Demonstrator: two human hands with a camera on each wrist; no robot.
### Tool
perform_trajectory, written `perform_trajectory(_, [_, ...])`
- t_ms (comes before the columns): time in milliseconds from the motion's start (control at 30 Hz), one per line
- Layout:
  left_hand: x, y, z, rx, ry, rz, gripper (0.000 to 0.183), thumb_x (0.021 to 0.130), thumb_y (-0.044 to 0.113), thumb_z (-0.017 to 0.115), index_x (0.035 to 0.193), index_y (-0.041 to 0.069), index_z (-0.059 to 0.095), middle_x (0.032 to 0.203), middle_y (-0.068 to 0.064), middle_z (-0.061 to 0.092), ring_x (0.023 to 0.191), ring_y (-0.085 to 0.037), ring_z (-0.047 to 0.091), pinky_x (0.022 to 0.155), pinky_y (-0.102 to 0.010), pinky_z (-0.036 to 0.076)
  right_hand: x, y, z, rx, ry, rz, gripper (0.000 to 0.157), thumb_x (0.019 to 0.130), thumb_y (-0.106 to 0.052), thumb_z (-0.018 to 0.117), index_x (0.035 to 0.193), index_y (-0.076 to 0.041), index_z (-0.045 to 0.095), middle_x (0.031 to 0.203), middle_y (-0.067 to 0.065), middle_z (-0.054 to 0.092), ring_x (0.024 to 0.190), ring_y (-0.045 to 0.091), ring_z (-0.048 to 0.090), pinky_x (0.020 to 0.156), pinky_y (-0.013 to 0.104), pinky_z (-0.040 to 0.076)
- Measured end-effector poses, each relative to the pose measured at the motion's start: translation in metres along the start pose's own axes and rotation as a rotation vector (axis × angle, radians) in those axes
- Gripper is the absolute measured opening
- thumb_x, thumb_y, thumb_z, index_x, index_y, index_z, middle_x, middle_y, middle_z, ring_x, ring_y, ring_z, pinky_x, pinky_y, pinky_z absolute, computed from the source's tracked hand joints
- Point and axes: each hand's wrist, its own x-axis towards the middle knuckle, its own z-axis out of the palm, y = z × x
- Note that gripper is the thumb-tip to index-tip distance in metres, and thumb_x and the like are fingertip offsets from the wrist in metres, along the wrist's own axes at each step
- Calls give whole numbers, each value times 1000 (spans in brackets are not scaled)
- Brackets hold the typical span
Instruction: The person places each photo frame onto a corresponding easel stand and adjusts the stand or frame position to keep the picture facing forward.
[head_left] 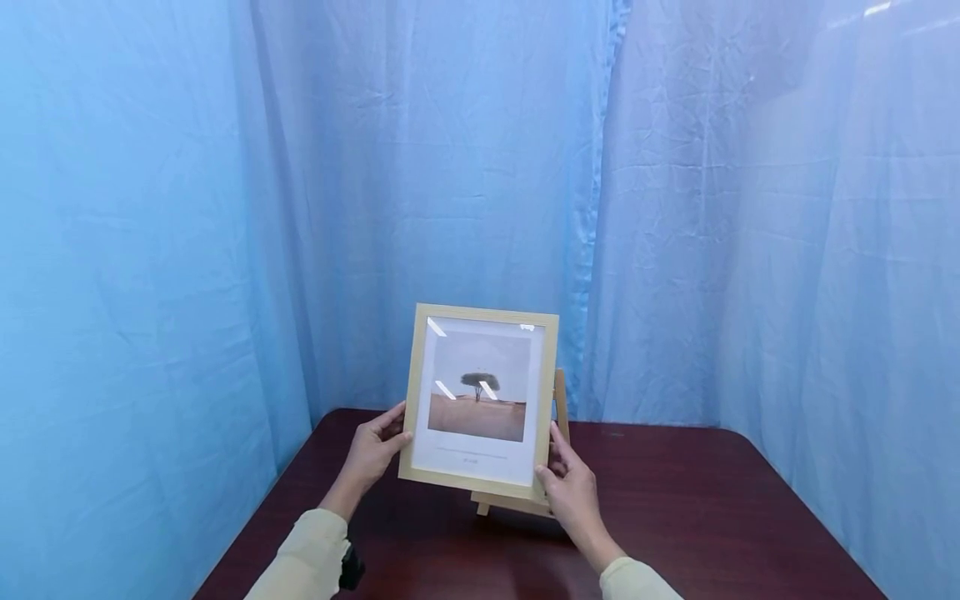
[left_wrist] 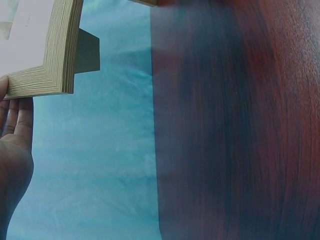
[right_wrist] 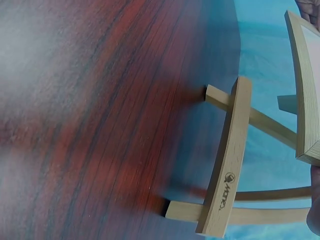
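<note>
Both hands hold a picture frame [head_left: 480, 490] with a pale wood border, tilted slightly in the head view. Behind its glass is a print of a lone tree [head_left: 478, 382] on brown ground. My left hand [head_left: 371, 450] pinches the lower left edge, thumb on the front. At the lower right edge, my right hand [head_left: 573, 492] grips with its thumb on the front. A small wooden easel [head_left: 513, 504] stands on the table behind the frame, mostly hidden by it. In the right wrist view the frame's lower edge is apart from the easel's ledge [right_wrist: 225, 165], which bears printed lettering.
The dark red-brown wooden table [head_left: 675, 500] has rounded back corners. Light blue curtains [head_left: 465, 167] hang behind it and along both sides. A grey support flap [left_wrist: 87, 52] sticks out from the frame's back.
</note>
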Motion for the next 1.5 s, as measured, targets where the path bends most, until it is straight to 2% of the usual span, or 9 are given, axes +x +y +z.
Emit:
perform_trajectory(67, [1, 0, 3, -5, -5, 4, 53, 88, -13, 65, 139, -7, 52, 128, -29, 59, 106, -34, 63, 78, -21, 53, 3, 12, -1, -10, 10, 3, 72, 88, 9, 67, 152, -14, 43, 123, 19, 63, 102, 30, 66, 76, 26, 56])
perform_trajectory(267, [3, 2, 11, -1, -13, 14, 53, 87, -13, 66, 138, -6, 53, 123, -29, 62, 105, -36, 64, 77, -22, 53, 3, 13, -8, -4, 22, 14, 73, 87, 11, 66, 152, -13, 42, 120, 19, 64, 104, 30, 66, 76, 26, 56])
perform_trajectory(500, [4, 2, 20, -9, -17, 20, 53, 86, -15, 65, 138, -6, 53, 124, -29, 61, 104, -37, 63, 77, -23, 54, 3, 14, -16, -37, 43, -26, 73, 86, 12, 66, 152, -11, 42, 117, 18, 65, 97, 29, 67, 73, 25, 56])
perform_trajectory(800, [6, 1, 31, -3, -35, 43, 54, 86, -14, 65, 139, -7, 52, 125, -29, 61, 104, -35, 64, 77, -26, 55, 5, 16, -27, -26, 36, 6, 73, 88, 12, 66, 152, -14, 42, 124, 21, 61, 102, 32, 67, 74, 23, 55])
perform_trajectory(1033, [8, 2, 40, -17, -50, 64, 54, 87, -14, 65, 139, -8, 51, 126, -30, 60, 105, -39, 63, 78, -28, 55, 7, 19, -34, -51, 52, -6, 73, 87, 11, 67, 152, -13, 42, 123, 22, 62, 100, 33, 67, 72, 25, 56])
perform_trajectory(1200, [10, 2, 45, -16, -54, 62, 54, 87, -15, 64, 139, -8, 51, 126, -30, 60, 105, -40, 63, 79, -30, 56, 9, 21, -39, -51, 55, 22, 75, 87, 10, 67, 153, -15, 41, 124, 20, 62, 101, 32, 67, 72, 24, 56])
perform_trajectory(1367, [6, 20, 52, 4, -62, 71, 51, 87, -17, 63, 137, -12, 51, 122, -32, 61, 103, -42, 63, 78, -32, 57, 12, 25, -44, -62, 55, 38, 74, 88, 8, 66, 153, -15, 40, 126, 21, 60, 103, 33, 66, 74, 24, 56])
perform_trajectory(1500, [3, 34, 56, 11, -73, 53, 51, 87, -16, 63, 136, -11, 51, 120, -31, 62, 103, -41, 63, 79, -33, 56, 13, 28, -48, -72, 62, 36, 74, 88, 8, 67, 153, -13, 40, 125, 21, 60, 103, 34, 66, 75, 25, 55])
